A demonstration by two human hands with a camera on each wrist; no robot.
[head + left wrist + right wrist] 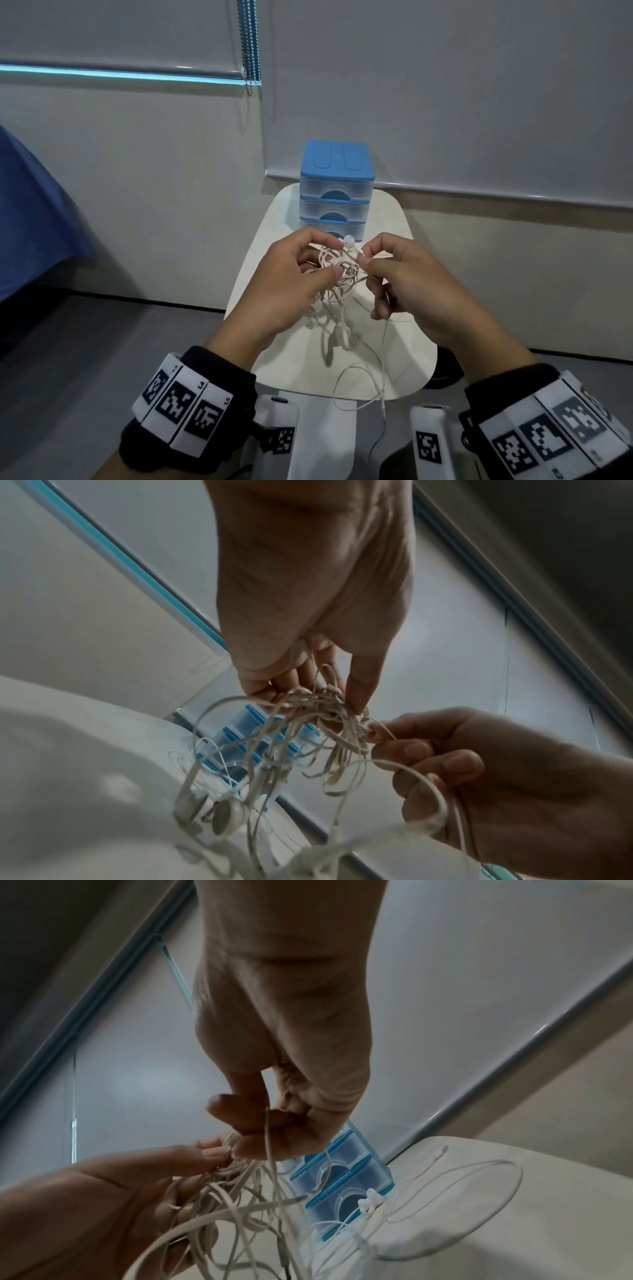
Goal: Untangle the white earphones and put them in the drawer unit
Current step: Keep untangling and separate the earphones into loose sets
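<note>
A tangled bundle of white earphones hangs between both hands above a small white table. My left hand pinches the knot of cable with thumb and fingers. My right hand pinches a strand at the knot's right side. One earbud sticks up at the top of the tangle, and two earbuds dangle below. Loose cable trails down over the table's near edge. The blue drawer unit stands at the table's far end with its three clear drawers closed.
A pale wall with a roller blind and a bead chain rises behind the table. Blue fabric lies at the far left. Grey floor surrounds the table. Two white devices with markers sit below the wrists.
</note>
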